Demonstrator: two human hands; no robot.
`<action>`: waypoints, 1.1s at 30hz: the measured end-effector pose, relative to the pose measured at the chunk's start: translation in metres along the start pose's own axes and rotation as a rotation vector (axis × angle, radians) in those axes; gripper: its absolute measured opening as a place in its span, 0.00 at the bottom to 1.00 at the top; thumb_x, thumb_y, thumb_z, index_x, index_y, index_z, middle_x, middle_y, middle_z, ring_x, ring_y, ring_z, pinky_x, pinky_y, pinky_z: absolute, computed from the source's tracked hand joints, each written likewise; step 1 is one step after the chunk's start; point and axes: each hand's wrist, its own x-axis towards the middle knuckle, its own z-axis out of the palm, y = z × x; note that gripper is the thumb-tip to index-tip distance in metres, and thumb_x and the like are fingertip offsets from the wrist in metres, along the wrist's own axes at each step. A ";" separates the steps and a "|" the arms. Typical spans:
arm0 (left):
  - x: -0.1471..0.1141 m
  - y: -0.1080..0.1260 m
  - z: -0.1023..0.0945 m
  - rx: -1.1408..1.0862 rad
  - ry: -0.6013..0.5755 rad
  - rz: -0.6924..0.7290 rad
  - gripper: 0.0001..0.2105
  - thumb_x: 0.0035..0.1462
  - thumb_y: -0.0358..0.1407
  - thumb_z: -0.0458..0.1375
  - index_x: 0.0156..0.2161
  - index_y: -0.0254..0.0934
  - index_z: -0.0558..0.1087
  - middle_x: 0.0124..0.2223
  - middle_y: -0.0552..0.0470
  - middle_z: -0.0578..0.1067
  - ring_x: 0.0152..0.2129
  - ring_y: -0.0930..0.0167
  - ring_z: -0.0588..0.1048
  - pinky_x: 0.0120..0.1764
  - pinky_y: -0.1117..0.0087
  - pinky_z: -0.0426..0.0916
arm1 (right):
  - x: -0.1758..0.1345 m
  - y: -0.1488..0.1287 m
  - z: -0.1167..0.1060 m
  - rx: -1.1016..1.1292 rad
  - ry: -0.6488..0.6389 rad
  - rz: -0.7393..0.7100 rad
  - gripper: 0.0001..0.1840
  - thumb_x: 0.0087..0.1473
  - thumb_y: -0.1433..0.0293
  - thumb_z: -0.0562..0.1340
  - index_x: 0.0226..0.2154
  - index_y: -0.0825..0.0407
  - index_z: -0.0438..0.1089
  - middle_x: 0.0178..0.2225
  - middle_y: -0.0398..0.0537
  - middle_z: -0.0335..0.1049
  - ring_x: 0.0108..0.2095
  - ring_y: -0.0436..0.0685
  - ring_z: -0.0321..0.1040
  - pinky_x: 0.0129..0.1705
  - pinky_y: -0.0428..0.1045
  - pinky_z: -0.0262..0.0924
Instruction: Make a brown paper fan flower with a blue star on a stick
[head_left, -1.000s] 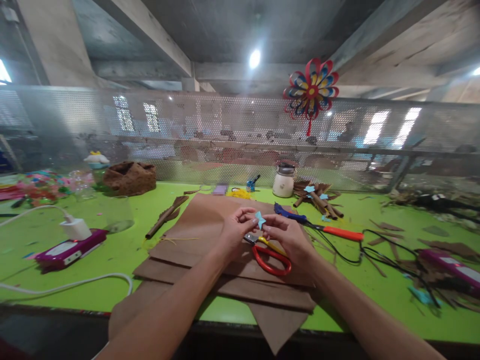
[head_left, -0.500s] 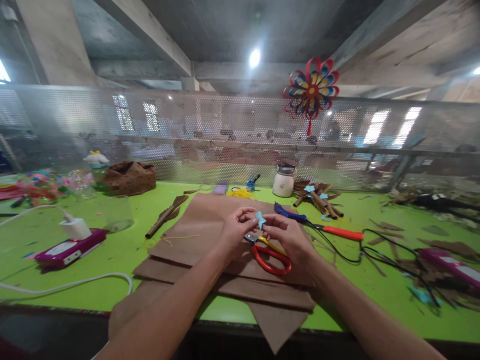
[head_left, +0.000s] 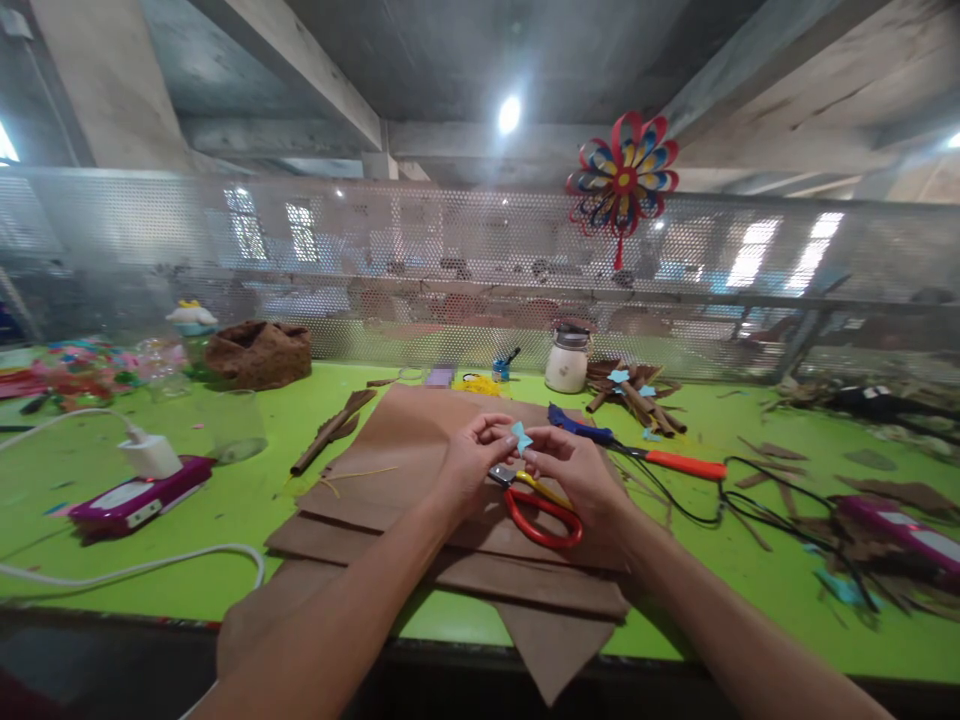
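A small light-blue paper flower [head_left: 522, 438] is pinched between my two hands above the brown paper. The fingers of my left hand [head_left: 480, 460] close on its left side. My right hand [head_left: 574, 465] grips the opposite edge with thumb and forefinger. Just below them lie scissors [head_left: 545, 518] with red and yellow handles, partly covered by my right hand. Under everything are stacked sheets of brown paper [head_left: 375, 510], their lower edges hanging toward the table's front. A blue glue gun [head_left: 577, 425] rests beyond my right hand.
Rolled brown paper stems with blue flowers [head_left: 637, 395] lie at the back right, beside a white jar [head_left: 567, 360]. To the right, an orange-handled tool [head_left: 686, 464] sits among black cables. At left are a purple power strip [head_left: 142, 495], a clear cup [head_left: 238, 428] and a brown bag [head_left: 259, 355].
The blue flower has turned slightly between my fingertips. Both hands stay in nearly the same place, and everything on the table keeps its position.
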 end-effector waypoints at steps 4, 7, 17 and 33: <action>0.000 0.000 0.000 -0.009 0.000 -0.004 0.18 0.39 0.35 0.64 0.38 0.33 0.68 0.25 0.55 0.71 0.21 0.77 0.69 0.27 0.75 0.63 | -0.002 -0.003 0.000 0.021 -0.023 0.019 0.17 0.38 0.66 0.67 0.35 0.52 0.72 0.34 0.48 0.72 0.29 0.52 0.65 0.32 0.48 0.59; 0.000 0.000 0.000 -0.014 -0.004 -0.010 0.18 0.40 0.34 0.64 0.38 0.33 0.68 0.25 0.55 0.71 0.21 0.77 0.69 0.27 0.75 0.63 | 0.000 0.000 0.000 0.023 -0.019 0.003 0.17 0.38 0.67 0.67 0.35 0.53 0.72 0.33 0.47 0.72 0.29 0.51 0.65 0.32 0.47 0.59; 0.000 0.001 0.002 0.034 -0.005 -0.018 0.18 0.40 0.35 0.64 0.38 0.33 0.68 0.24 0.56 0.71 0.19 0.77 0.69 0.26 0.76 0.63 | 0.002 0.000 0.000 -0.017 0.032 -0.013 0.15 0.37 0.69 0.67 0.33 0.54 0.72 0.30 0.45 0.72 0.26 0.49 0.64 0.30 0.46 0.59; -0.006 0.009 0.011 0.117 -0.065 -0.114 0.15 0.42 0.41 0.62 0.33 0.32 0.69 0.28 0.51 0.73 0.22 0.74 0.72 0.29 0.72 0.67 | 0.005 0.015 -0.005 -0.507 0.202 -0.291 0.07 0.47 0.67 0.60 0.27 0.54 0.71 0.25 0.46 0.70 0.27 0.53 0.65 0.30 0.47 0.59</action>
